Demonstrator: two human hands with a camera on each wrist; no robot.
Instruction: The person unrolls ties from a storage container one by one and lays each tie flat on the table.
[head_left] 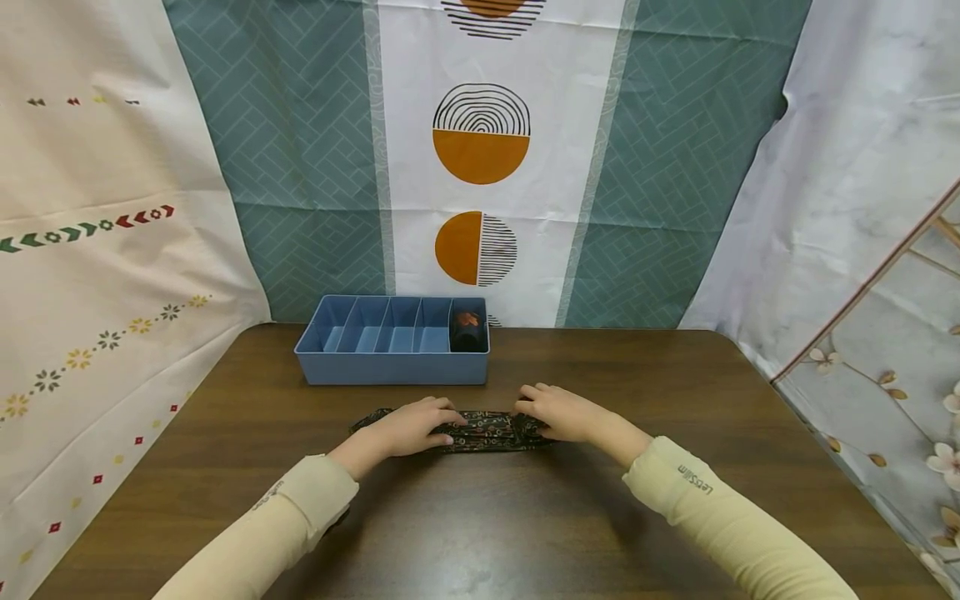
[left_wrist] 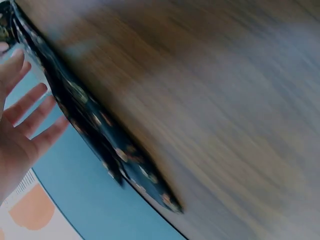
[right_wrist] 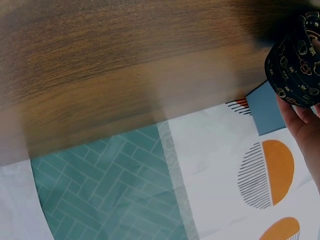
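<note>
A long dark cloth (head_left: pixel 487 433) with a small orange and gold pattern lies flat on the brown wooden table (head_left: pixel 480 533), just in front of a blue divided box (head_left: pixel 390 367). My left hand (head_left: pixel 416 425) rests on the cloth's left part; in the left wrist view its fingers (left_wrist: pixel 30 107) are straight beside the dark cloth (left_wrist: pixel 100 135). My right hand (head_left: pixel 562 412) curls over the cloth's right end. In the right wrist view that end is a rolled-up bundle (right_wrist: pixel 295 65) held against my right hand's fingers (right_wrist: pixel 300 125).
The blue box has several narrow compartments; a dark rolled item (head_left: pixel 467 329) with an orange spot sits in the rightmost one. Patterned curtains (head_left: pixel 480 167) hang close behind the table and on both sides. The table's near half (head_left: pixel 480 533) is bare wood.
</note>
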